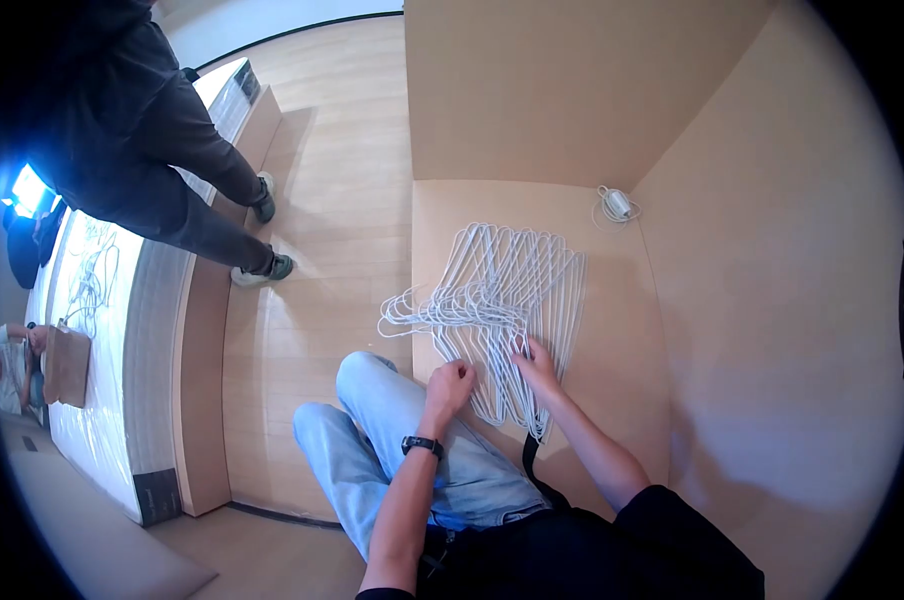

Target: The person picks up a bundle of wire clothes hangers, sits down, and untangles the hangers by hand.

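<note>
A bunch of white wire hangers [512, 270] lies overlapped on the wooden surface [622, 330] in front of me, their hooks gathered toward the left. My left hand [452, 385], with a dark band at the wrist, is closed at the near left edge of the bunch, where wires run into its curled fingers. On the other side, my right hand [537, 365] has its thumb and fingers closed around wires in the middle of the bunch. How many hangers each hand grips is hidden.
A white coiled cable with a small block [620, 206] lies in the far corner. Wooden panels [532, 90] rise behind and at right. Left, a person [172, 140] stands beside a plastic-wrapped mattress [152, 330] holding more hangers [94, 280]; another person [17, 370] holds a brown box [67, 367].
</note>
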Motion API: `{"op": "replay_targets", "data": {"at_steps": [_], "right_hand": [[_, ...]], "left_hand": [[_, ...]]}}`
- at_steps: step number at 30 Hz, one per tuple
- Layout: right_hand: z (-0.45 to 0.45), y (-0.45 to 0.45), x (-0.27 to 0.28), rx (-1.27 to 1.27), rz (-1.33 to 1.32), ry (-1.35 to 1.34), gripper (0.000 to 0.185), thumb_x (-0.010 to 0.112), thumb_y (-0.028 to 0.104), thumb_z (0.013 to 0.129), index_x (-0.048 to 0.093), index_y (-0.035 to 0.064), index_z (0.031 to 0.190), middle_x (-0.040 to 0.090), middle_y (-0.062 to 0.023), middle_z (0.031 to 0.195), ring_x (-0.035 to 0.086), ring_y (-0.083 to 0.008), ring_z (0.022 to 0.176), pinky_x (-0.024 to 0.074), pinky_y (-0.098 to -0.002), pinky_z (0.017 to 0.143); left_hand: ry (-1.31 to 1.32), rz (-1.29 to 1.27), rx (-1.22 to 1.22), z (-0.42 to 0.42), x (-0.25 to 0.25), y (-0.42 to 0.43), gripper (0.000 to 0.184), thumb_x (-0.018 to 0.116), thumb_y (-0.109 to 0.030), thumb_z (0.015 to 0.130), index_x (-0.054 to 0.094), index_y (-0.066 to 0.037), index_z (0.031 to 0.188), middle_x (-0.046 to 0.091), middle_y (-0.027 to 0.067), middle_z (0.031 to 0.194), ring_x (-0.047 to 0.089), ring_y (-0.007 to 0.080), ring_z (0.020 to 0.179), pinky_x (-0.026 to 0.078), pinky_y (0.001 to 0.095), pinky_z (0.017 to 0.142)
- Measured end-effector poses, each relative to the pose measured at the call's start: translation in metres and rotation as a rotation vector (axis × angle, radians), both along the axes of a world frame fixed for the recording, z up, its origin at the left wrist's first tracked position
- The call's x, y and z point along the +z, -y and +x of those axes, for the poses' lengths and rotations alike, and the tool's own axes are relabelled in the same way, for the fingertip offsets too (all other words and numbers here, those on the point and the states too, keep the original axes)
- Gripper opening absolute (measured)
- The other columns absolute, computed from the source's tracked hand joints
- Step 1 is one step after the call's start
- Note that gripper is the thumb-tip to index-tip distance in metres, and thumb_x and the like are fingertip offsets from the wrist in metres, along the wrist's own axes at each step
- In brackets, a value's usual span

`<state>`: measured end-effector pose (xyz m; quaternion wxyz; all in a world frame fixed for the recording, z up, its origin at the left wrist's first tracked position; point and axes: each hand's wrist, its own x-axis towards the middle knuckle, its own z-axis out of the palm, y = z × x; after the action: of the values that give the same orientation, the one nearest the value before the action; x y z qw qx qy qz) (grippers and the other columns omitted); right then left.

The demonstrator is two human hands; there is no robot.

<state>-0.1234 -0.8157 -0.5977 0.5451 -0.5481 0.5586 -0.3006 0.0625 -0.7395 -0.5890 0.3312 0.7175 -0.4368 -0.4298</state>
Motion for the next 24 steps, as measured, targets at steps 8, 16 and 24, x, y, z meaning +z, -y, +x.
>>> {"op": "replay_targets", "data": {"at_steps": [8, 16, 24], "right_hand": [[0.005, 0.018, -0.008, 0.060, 0.106, 0.045, 0.035, 0.064, 0.004, 0.081, 0.058, 0.0013, 0.116, 0.066, -0.0075, 0.100, 0.063, -0.0143, 0.089, 0.0500, -0.0284, 0.079], [0.044, 0.031, 0.018, 0.096, -0.374, -0.542, 0.063, 0.075, 0.019, 0.074, 0.047, 0.0024, 0.128, 0.065, -0.0220, 0.105, 0.062, -0.0419, 0.101, 0.0486, -0.0476, 0.088], [0.014, 0.029, 0.034, 0.431, -0.308, -0.476, 0.069, 0.072, 0.015, 0.079, 0.041, 0.0051, 0.139, 0.061, -0.0238, 0.116, 0.060, -0.0399, 0.105, 0.0479, -0.0438, 0.091]], "left_hand": [[0.014, -0.009, -0.039, -0.001, -0.001, -0.001, 0.031, 0.056, -0.029, 0.086, 0.067, 0.001, 0.087, 0.065, 0.0250, 0.082, 0.064, 0.0420, 0.082, 0.050, 0.0462, 0.075], [0.056, -0.073, -0.055, -0.003, 0.002, -0.002, 0.027, 0.057, -0.027, 0.086, 0.067, -0.001, 0.088, 0.066, 0.0222, 0.079, 0.065, 0.0393, 0.080, 0.051, 0.0438, 0.074], [0.022, -0.225, 0.335, -0.004, -0.012, 0.005, 0.026, 0.053, -0.017, 0.092, 0.057, 0.000, 0.111, 0.058, 0.0210, 0.108, 0.060, 0.0344, 0.092, 0.048, 0.0423, 0.082]]}}
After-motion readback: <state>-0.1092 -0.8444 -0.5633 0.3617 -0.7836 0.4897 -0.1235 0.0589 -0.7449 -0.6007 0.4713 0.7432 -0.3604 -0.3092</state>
